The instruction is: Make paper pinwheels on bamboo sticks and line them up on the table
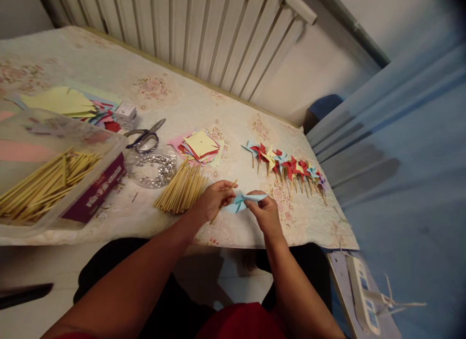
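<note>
My left hand (214, 199) is closed around a thin wooden stick (214, 218), which slants up past the fingertips. Between the fingers of my right hand (265, 213) is a light blue paper pinwheel (236, 204), its blades folded in. The stick and the pinwheel are close together; whether they are joined is hidden by my fingers. Just left of my left hand lies a bundle of wooden sticks (181, 189). Beyond it rests a stack of coloured paper squares (201, 144), a yellow one on top. A row of finished pinwheels (287, 165) on sticks lies to the right.
A clear round dish of small metal pins (155, 168) and dark-handled scissors (145, 136) are at left. A plastic box (109, 149) with more sticks stands beyond them, with coloured paper (60, 102) and a small white box (125, 111) behind. A power strip (364, 295) sits low right.
</note>
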`<state>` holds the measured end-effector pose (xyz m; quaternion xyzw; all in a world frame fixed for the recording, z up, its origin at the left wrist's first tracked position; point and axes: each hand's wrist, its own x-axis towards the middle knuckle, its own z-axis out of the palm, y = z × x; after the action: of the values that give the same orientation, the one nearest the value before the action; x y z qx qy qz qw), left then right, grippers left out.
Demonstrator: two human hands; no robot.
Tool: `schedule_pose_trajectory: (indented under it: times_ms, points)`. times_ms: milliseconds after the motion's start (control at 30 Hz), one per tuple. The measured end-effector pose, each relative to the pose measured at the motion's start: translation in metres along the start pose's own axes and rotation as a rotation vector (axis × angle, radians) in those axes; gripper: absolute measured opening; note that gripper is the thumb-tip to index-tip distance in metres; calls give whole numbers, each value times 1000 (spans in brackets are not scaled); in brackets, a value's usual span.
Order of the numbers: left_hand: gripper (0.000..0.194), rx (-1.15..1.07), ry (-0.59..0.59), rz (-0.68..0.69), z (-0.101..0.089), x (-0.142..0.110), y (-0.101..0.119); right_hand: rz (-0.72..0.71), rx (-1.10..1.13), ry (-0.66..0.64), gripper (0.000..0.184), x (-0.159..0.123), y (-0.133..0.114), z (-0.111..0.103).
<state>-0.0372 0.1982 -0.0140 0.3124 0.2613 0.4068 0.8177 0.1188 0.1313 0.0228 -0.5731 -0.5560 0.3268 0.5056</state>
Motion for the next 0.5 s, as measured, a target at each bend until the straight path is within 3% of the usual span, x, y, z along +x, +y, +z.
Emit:
schedule_pose_trajectory:
  times_ms: [167,267,500]
  points:
    - [29,-113,-84,2,0,-3,1,-272,-276,-113,8,2,-29,13]
    - [25,-169,-103,29,1,-4,1,-407,-354,-65,9,4,-30,20]
    - [20,-163,-130,53,2,-2,0,-551,-443,37,8,6,-21,27]
